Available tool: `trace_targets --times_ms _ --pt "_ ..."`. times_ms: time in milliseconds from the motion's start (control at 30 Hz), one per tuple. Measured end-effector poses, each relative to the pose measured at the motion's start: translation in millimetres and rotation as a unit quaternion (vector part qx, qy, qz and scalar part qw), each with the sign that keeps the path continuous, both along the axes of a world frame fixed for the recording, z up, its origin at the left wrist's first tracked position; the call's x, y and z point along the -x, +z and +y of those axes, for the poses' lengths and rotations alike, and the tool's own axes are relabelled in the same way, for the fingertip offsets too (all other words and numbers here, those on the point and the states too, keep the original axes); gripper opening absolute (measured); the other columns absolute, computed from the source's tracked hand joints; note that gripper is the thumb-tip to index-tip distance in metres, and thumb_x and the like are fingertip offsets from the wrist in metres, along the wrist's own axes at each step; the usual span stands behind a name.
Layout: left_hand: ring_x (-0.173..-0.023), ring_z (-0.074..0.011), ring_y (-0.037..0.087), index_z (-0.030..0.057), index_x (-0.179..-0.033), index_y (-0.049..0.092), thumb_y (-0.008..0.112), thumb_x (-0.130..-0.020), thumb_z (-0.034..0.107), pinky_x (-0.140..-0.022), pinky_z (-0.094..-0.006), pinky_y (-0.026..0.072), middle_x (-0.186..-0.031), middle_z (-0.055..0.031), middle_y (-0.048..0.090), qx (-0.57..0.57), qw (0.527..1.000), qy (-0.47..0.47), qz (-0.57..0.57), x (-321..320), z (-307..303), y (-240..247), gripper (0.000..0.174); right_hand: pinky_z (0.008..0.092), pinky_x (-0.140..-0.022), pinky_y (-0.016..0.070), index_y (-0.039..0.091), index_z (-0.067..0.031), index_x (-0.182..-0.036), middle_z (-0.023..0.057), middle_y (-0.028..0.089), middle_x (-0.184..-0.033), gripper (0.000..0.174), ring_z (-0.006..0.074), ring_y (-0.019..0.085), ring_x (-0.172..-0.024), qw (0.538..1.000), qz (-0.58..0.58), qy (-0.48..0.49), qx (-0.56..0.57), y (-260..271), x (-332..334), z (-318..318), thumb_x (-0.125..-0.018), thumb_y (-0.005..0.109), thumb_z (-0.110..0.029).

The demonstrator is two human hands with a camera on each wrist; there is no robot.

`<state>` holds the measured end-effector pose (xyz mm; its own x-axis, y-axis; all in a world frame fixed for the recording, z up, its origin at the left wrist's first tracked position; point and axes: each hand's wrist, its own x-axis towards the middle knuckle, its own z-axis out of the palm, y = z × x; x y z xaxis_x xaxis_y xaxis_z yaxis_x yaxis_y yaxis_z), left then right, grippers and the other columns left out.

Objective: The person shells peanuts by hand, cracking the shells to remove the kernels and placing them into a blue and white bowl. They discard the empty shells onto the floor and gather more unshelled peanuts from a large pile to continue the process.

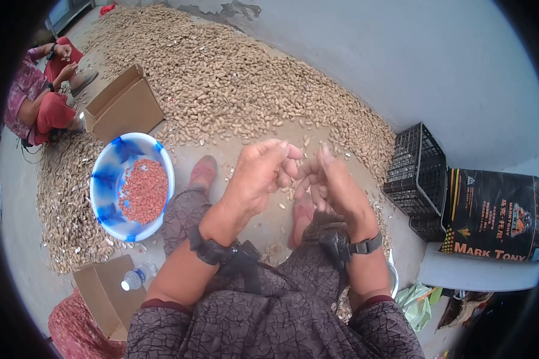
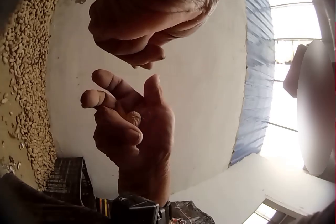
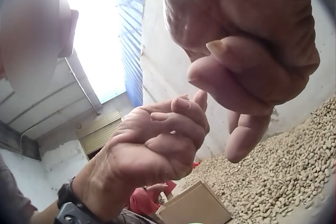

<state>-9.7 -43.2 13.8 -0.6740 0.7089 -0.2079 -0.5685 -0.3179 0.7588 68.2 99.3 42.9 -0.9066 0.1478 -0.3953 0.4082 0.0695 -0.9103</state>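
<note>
Both hands are raised in front of the body, close together and apart. My left hand (image 1: 254, 176) has its fingers curled in, with the thumb over the index finger. A small pale piece (image 3: 172, 132) shows between its curled fingers; I cannot tell what kind it is. My right hand (image 1: 335, 182) faces it, index and middle fingers loosely extended. Its other fingers curl over a peanut (image 2: 134, 118) against the palm, seen in the left wrist view. To the left, a blue and white basin (image 1: 105, 203) holds shelled pink kernels (image 1: 144, 191).
A large heap of unshelled peanuts (image 1: 239, 78) spreads along the wall. Cardboard boxes (image 1: 132, 102), a plastic bottle (image 1: 139, 276) and a pinkish sack (image 1: 81, 326) lie left. Black crates (image 1: 416, 173) and a printed bag (image 1: 491, 215) stand right. Another person (image 1: 48, 102) sits far left.
</note>
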Motion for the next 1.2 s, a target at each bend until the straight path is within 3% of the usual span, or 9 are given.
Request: trace_targets --times_ms 100,267,433,500,533,633,733,1000,1200 --pt "-0.048 -0.0032 0.045 -0.0021 -0.093 0.056 0.044 -0.088 0.018 -0.040 -0.0139 0.0333 -0.065 -0.0012 0.053 0.019 0.997 -0.069 0.038 -6.1 4.2 0.4 0.024 0.0179 -0.031 0.0306 0.053 0.0038 -0.088 0.0070 0.055 -0.059 0.071 0.0073 0.042 -0.036 0.998 -0.010 -0.045 0.030 0.6 0.7 0.9 -0.086 0.018 -0.058" --pt "-0.058 -0.0032 0.050 -0.0007 -0.091 0.059 0.052 -0.083 0.013 -0.047 -0.0158 0.0358 -0.067 -0.0015 0.057 0.076 0.970 -0.148 0.180 -21.8 13.7 6.1 0.017 0.0166 -0.030 0.0314 0.051 0.0029 -0.091 0.0056 0.054 -0.059 0.069 0.0066 0.044 -0.037 0.997 -0.024 -0.068 0.025 -6.6 4.3 -3.4 -0.086 0.018 -0.058" --pt "-0.058 -0.0039 0.051 0.0005 -0.084 0.058 0.052 -0.082 0.010 -0.047 -0.0159 0.0349 -0.067 -0.0031 0.058 0.032 0.966 -0.119 0.226 -21.4 18.9 -18.1 0.011 0.0179 -0.032 0.0347 0.051 0.0029 -0.092 0.0052 0.054 -0.060 0.066 0.0075 0.048 -0.043 0.998 -0.024 -0.048 0.034 -8.4 3.1 -1.9 -0.087 0.021 -0.056" --pt "-0.054 -0.0035 0.048 0.0009 -0.084 0.056 0.052 -0.082 0.010 -0.043 -0.0155 0.0330 -0.067 -0.0020 0.056 0.056 0.988 -0.083 0.115 -16.6 14.5 -11.6 0.010 0.0179 -0.037 0.0383 0.052 0.0028 -0.094 0.0051 0.056 -0.064 0.050 0.0083 0.052 -0.049 0.990 0.072 -0.059 0.105 -2.1 -0.4 -1.0 -0.088 0.035 -0.044" --pt "-0.054 -0.0035 0.048 0.0009 -0.084 0.056 0.052 -0.082 0.010 -0.043 -0.0155 0.0330 -0.067 -0.0020 0.056 0.055 0.988 -0.079 0.119 -14.4 14.2 -11.4 0.010 0.0179 -0.037 0.0383 0.052 0.0028 -0.094 0.0051 0.056 -0.064 0.050 0.0083 0.052 -0.049 0.990 0.076 -0.055 0.103 -1.2 -1.3 -0.6 -0.088 0.035 -0.044" --pt "-0.052 -0.0030 0.046 0.0009 -0.087 0.055 0.051 -0.083 0.011 -0.040 -0.0148 0.0309 -0.066 -0.0013 0.055 -0.001 1.000 0.006 0.026 -11.5 12.3 -10.8 0.012 0.0167 -0.045 0.0420 0.054 0.0022 -0.096 0.0040 0.058 -0.068 0.021 0.0075 0.054 -0.055 0.986 0.136 -0.080 0.049 4.9 -5.7 -0.7 -0.080 0.057 -0.011" --pt "-0.053 -0.0035 0.046 0.0018 -0.086 0.055 0.051 -0.084 0.015 -0.046 -0.0155 0.0337 -0.069 -0.0019 0.054 0.001 1.000 0.014 0.010 -13.0 12.4 -9.5 0.014 0.0168 -0.045 0.0414 0.057 0.0016 -0.091 0.0027 0.058 -0.067 0.015 0.0066 0.055 -0.057 0.985 0.145 -0.095 0.023 -1.7 -8.0 0.0 -0.079 0.057 -0.007" --pt "-0.056 -0.0046 0.050 0.0014 -0.090 0.051 0.050 -0.085 0.017 -0.042 -0.0149 0.0314 -0.072 -0.0046 0.057 -0.011 0.993 -0.117 0.025 -5.5 8.0 -9.8 0.016 0.0198 -0.059 0.0469 0.058 0.0028 -0.087 0.0064 0.062 -0.075 0.012 0.0079 0.057 -0.065 0.964 0.258 -0.056 -0.008 -3.3 -11.5 0.4 -0.075 0.058 0.005" --pt "-0.060 -0.0045 0.051 -0.0001 -0.093 0.050 0.050 -0.084 0.016 -0.044 -0.0141 0.0330 -0.078 -0.0062 0.057 -0.066 0.988 -0.138 0.020 -8.0 7.3 -7.7 0.018 0.0216 -0.064 0.0490 0.054 0.0042 -0.097 0.0090 0.061 -0.085 0.025 0.0112 0.059 -0.070 0.972 0.226 -0.048 0.032 -2.7 -13.6 7.6 -0.074 0.059 0.005"
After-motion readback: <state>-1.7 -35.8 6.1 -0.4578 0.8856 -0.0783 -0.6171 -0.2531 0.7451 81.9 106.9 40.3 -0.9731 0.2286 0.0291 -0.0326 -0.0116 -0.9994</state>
